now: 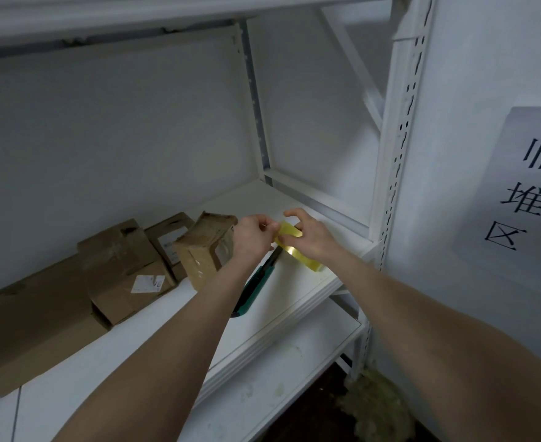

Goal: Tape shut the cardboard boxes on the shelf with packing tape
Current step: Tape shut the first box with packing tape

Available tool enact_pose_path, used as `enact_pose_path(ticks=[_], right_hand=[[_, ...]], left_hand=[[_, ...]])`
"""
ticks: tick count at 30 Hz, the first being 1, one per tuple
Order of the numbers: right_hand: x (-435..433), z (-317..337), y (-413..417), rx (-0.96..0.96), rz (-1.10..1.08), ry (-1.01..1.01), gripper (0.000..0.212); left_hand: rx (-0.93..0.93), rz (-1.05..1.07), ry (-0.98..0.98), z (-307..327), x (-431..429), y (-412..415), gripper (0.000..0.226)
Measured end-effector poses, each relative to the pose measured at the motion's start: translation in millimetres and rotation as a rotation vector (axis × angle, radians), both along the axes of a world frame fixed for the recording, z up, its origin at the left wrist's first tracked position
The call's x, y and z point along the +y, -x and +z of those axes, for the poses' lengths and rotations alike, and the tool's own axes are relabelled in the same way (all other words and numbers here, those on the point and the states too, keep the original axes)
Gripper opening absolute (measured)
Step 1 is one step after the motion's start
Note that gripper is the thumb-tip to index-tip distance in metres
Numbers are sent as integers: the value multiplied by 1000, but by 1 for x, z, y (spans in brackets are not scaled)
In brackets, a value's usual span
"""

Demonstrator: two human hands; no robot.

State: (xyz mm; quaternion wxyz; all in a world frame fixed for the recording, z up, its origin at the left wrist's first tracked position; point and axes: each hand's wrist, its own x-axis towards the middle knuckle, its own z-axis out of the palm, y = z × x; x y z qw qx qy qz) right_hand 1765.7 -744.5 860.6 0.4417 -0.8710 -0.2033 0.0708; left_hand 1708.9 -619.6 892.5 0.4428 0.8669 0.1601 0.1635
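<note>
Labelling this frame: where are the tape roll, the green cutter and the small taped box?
tape roll [289,232], head view, exposed yellow side
green cutter [254,285], head view, mid handle
small taped box [200,250], head view, near face

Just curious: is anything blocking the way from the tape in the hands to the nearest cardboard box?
Nothing visible. The small box stands just beside the left hand, which holds the tape with the right hand; a green-handled tool lies below.

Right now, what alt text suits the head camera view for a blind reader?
A left hand and right hand pinch yellowish packing tape above a white metal shelf. Brown cardboard boxes lie left; a green-handled cutter lies beneath.
</note>
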Motion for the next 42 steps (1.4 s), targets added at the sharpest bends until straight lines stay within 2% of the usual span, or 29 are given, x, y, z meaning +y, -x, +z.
enact_pose_path(ticks=[6,8,12,16,20,23,26,29,33,36,42], right_hand=[[2,-1,-2,-37,-37,-18,54],[1,-2,0,-64,-46,-33,51],[-1,-1,3,-136,4,-64,47],[-1,-2,1,-151,-3,-62,32],[1,-2,-5,-119,7,-63,29],[0,-2,-6,-106,-13,-79,25],[0,-2,-3,-96,-29,-88,19],[4,-1,-1,-99,-65,-102,7],[7,-1,0,-88,-97,-127,14],[9,0,-1,-103,-122,-110,9],[2,4,-12,-165,-235,-109,8]], left_hand=[[-64,0,5,-2,-5,0,17],[-62,6,60,-2,-3,-1,16],[-19,1,159,-1,5,-6,16],[40,-27,211,1,2,-12,22],[75,-45,208,4,-2,-18,27],[108,-56,192,5,-1,-21,22],[139,-72,72,6,2,-20,17],[163,-108,-216,9,6,-21,20],[195,-121,-483,14,9,-20,25],[172,-82,-570,13,9,-19,26],[76,-18,-598,26,26,-15,36]])
